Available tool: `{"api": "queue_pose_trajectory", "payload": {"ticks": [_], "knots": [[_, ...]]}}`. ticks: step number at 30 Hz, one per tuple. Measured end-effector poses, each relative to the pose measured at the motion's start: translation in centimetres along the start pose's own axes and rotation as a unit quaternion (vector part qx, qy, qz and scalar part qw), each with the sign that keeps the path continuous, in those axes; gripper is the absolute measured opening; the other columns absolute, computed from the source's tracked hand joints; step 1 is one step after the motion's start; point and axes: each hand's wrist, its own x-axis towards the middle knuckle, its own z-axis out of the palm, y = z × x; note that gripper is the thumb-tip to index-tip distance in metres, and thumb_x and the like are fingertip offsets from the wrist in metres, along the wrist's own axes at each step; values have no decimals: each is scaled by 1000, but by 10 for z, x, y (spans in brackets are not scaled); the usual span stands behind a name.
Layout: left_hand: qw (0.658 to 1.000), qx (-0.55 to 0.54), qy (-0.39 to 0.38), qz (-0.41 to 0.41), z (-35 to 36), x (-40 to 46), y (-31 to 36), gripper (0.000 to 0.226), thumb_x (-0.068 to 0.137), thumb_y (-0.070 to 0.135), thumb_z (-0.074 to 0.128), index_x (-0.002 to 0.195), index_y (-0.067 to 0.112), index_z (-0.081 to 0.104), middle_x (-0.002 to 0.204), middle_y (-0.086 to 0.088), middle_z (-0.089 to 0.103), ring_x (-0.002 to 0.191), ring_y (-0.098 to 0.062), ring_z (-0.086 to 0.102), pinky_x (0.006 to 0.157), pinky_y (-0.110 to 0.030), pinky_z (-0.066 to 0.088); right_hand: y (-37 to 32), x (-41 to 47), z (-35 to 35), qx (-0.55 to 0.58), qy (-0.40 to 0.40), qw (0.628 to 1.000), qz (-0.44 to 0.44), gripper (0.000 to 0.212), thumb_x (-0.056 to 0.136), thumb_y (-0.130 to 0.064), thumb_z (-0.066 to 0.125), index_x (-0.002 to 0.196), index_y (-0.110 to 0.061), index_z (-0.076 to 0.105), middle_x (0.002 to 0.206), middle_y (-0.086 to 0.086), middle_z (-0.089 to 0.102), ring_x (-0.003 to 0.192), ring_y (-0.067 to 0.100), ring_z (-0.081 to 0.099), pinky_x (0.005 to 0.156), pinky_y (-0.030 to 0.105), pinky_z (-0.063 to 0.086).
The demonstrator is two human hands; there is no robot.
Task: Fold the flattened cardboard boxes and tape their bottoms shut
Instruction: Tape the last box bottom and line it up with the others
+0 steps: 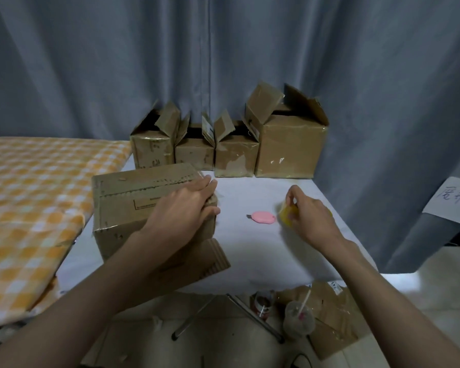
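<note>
A: While I watch the head view, I log the left hand [190, 205] lying flat on the brown cardboard box [144, 208] at the near left of the white table [250, 251]. Fingers straight, pressing the closed top flaps near the right edge; thumb down the right side.

B: And the other hand?

A: The right hand [307, 216] sits over the table's right part, fingers curled round a yellowish roll of tape [286, 217]. It's blurred, so I can't tell whether any tape is pulled off.

B: Anything between them?

A: A small pink cutter [262, 217] on the tabletop, just left of the roll, apart from the box.

B: The other boxes?

A: 4 folded brown boxes [229, 152] stand in a row at the far edge against the grey curtain [223, 62], top flaps up; the rightmost is the largest.

B: Surroundings?

A: An orange-and-white checked cloth [32, 187] at left. On the floor below the table's near edge, flattened cardboard [337, 320], a plastic cup with a straw [299, 320] and a can [262, 304].
</note>
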Motion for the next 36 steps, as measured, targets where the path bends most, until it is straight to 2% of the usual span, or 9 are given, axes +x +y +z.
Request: {"api": "queue_pose_trajectory", "payload": {"ticks": [5,10,14,17,20,23,28,31,36], "knots": [[996,-42,-15,75,-12,-15,-25,64,95,48,54,153,31,32,159,16,26,146,-3,25,120,-39,29,-1,0,10,5,-39,999,8,28,85,-10,60,101,-21,39,72,3,53,72,32,51,57,38,34],[991,-68,-26,112,-20,-34,-46,71,85,55,60,150,36,37,155,24,30,141,10,26,121,-27,25,-20,8,4,-49,-22,998,28,26,92,-39,64,106,-19,55,105,1,46,107,27,44,75,35,36],[991,-83,9,101,-17,-40,-48,76,82,64,56,150,36,38,154,24,32,140,9,30,119,-28,29,-62,19,8,126,52,990,-43,10,94,-19,60,101,-20,67,102,-3,63,99,18,58,87,37,47],[991,-92,13,98,-14,-40,-47,75,84,64,54,150,34,38,155,22,31,142,10,27,120,-28,27,-97,31,12,238,34,969,-56,15,97,-14,57,102,-18,71,91,-13,64,75,-5,58,68,14,50],[992,-70,9,102,-12,-41,-47,67,90,54,58,151,36,36,155,26,27,141,17,18,120,-16,17,-120,48,23,297,22,952,-77,21,99,-12,56,110,-15,74,106,-7,71,94,3,63,84,15,49],[993,-51,13,110,-9,-43,-47,63,93,52,55,151,36,35,156,26,24,142,17,16,118,-14,14,-137,61,32,339,-13,938,-70,26,101,-12,53,119,-13,71,116,-5,69,106,5,60,82,2,42],[993,-44,14,111,-9,-42,-49,62,94,54,51,152,38,33,157,26,23,142,16,16,119,-15,14,-150,78,46,354,-61,932,-60,25,101,-10,52,115,-8,73,116,4,72,109,13,64,94,21,46],[993,-47,9,109,-9,-43,-49,65,92,60,44,152,39,31,157,27,22,143,14,16,120,-18,15,-150,83,50,364,-79,927,-50,24,99,-6,53,104,-3,76,103,8,75,95,18,68,87,24,52],[994,-40,11,105,-10,-42,-48,65,91,60,46,151,41,31,155,29,20,141,17,13,115,-10,7,-148,85,48,363,-90,926,-48,20,98,-7,57,101,1,75,89,13,73,72,11,62,59,7,45]]}}
